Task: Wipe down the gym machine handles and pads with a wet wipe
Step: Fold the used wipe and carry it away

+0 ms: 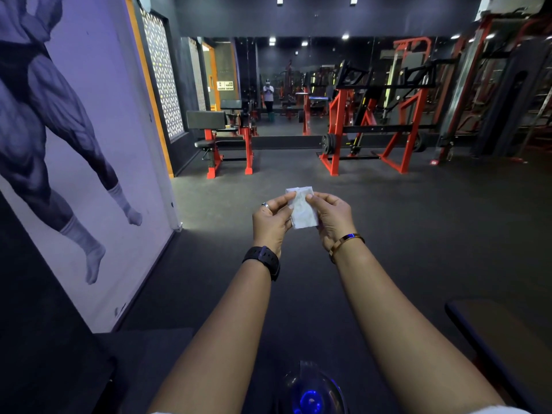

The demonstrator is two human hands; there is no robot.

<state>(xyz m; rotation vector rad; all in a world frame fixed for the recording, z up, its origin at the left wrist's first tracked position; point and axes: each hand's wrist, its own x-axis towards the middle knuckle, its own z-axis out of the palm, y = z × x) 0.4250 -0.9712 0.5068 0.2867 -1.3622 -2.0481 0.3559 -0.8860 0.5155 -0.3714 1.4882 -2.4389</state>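
Note:
A folded white wet wipe (303, 212) hangs in front of me, over the dark rubber floor. My left hand (270, 224) pinches its left edge with thumb and fingers; a black watch sits on that wrist. My right hand (331, 218) pinches the wipe's right edge, and a gold bangle circles that wrist. Both arms reach forward at chest height. Ahead on the left stands a red-framed machine with a black pad (206, 119) and round seat. A larger red and black plate-loaded machine (376, 115) stands ahead on the right, well beyond reach.
A wall mural (74, 144) runs along my left. A mirror wall (283, 82) closes the far end. Tall racks (501, 85) fill the right side. A dark padded bench edge (495, 333) lies at lower right, and open floor (298, 171) stretches between me and the machines.

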